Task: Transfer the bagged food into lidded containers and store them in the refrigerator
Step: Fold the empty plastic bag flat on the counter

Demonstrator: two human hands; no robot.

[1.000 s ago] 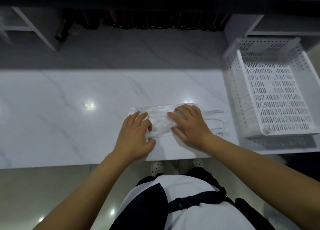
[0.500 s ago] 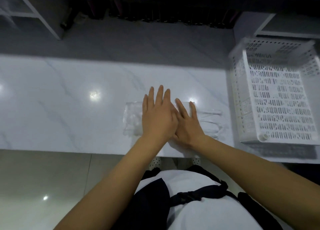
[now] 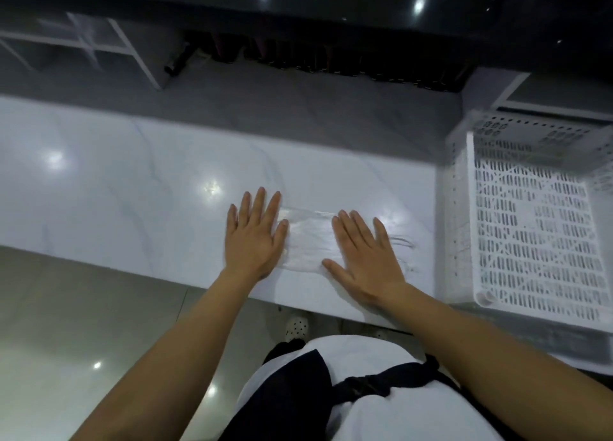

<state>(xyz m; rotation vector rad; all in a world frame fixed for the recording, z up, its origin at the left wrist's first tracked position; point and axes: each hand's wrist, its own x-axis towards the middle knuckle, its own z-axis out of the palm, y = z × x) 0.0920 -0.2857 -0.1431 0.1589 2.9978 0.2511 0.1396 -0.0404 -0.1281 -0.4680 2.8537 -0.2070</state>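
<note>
A flattened clear plastic bag (image 3: pixel 308 238) lies on the white marble counter (image 3: pixel 132 188) near its front edge. My left hand (image 3: pixel 255 238) rests palm down on the bag's left end, fingers spread. Palm down as well, my right hand (image 3: pixel 365 258) covers the right part of the bag. The bag's thin handles (image 3: pixel 403 245) stick out to the right of that hand. Neither hand grips anything. No food and no lidded container is in view.
A white perforated plastic basket (image 3: pixel 530 228) stands at the counter's right end, empty. Behind the counter runs a grey surface with a row of dark bottles (image 3: pixel 331 62) and a white shelf frame (image 3: pixel 99 42) at the back left. Tiled floor lies below.
My hands, overlapped at the bag's middle half a second ago, have slid apart: the left hand to the left end, the right hand to the right. The bag lies flatter.
</note>
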